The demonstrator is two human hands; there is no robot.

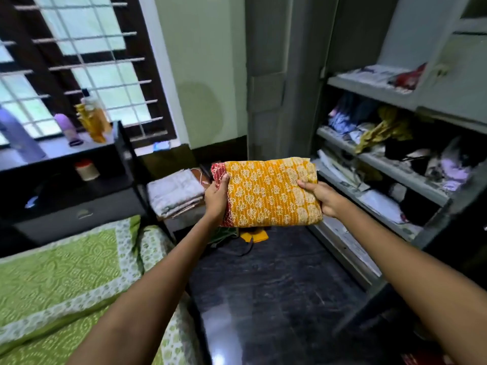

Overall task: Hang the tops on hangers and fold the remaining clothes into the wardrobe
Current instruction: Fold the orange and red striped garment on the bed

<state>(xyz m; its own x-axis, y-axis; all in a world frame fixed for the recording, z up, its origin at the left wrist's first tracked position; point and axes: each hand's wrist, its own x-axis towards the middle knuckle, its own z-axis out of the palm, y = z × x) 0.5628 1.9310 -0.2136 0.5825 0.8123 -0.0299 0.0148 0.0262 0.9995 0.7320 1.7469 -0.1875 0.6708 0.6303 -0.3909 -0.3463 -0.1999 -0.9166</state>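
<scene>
Barred window (79, 61), green bed (60, 280), dark floor (263, 299)

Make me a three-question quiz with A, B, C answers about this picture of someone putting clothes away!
1. Where is the folded orange cloth?
A. On the bed
B. Held up in the air, over the floor
C. On a shelf

2. What colour is the bedspread?
A. Green
B. Blue
C. Pink

3. How is the wardrobe?
A. Closed
B. Open, shelves showing
C. Covered by a curtain

Answers:
1 B: the left hand and the right hand grip its two ends above the dark floor.
2 A: it is green with a pale patterned border.
3 B: its shelves show, with clothes on them.
</scene>
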